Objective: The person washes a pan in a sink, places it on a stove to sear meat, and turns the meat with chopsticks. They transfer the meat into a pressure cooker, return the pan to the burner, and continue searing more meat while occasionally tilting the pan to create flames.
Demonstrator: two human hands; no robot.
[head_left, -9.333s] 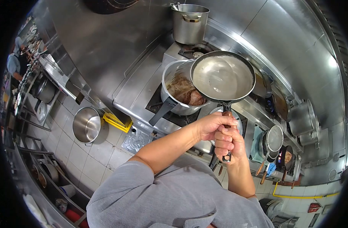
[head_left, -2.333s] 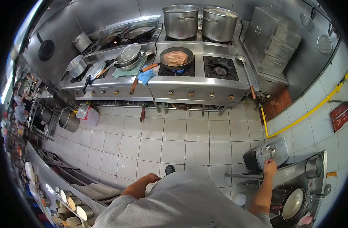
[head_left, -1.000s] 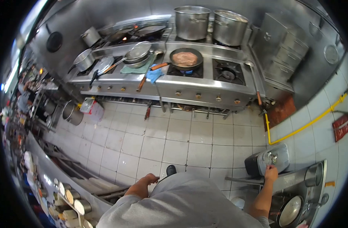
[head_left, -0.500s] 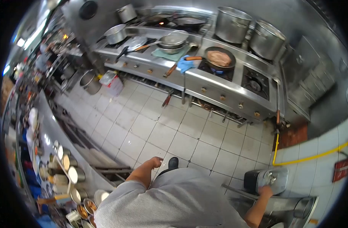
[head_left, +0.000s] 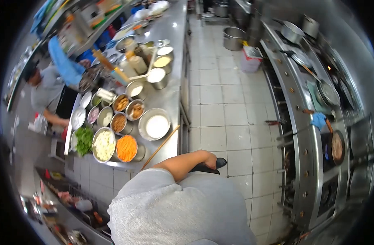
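Observation:
My left hand [head_left: 207, 159] hangs beside my body, its fingers curled and nothing seen sticking out of them. My right hand is out of the frame. Left of my arm is a steel counter [head_left: 173, 65]. A thin wooden stick [head_left: 161, 147] lies at its near edge, beside a round metal bowl [head_left: 143, 126] with white contents. Close by are shredded carrot [head_left: 126, 148], pale chopped food [head_left: 104, 145] and green leaves [head_left: 85, 141], in containers.
Along the right runs a stove [head_left: 307, 163] with a frying pan [head_left: 337, 148] holding food and a blue cloth [head_left: 318, 121]. A large pot [head_left: 233, 38] and a plastic bucket [head_left: 251, 59] stand on the tiled floor [head_left: 213, 114]. Another person [head_left: 50, 87] is beyond the counter.
My view has swung left, from the stove to the counter with its food containers. My right hand, earlier by a clear plastic container at lower right, has left the frame.

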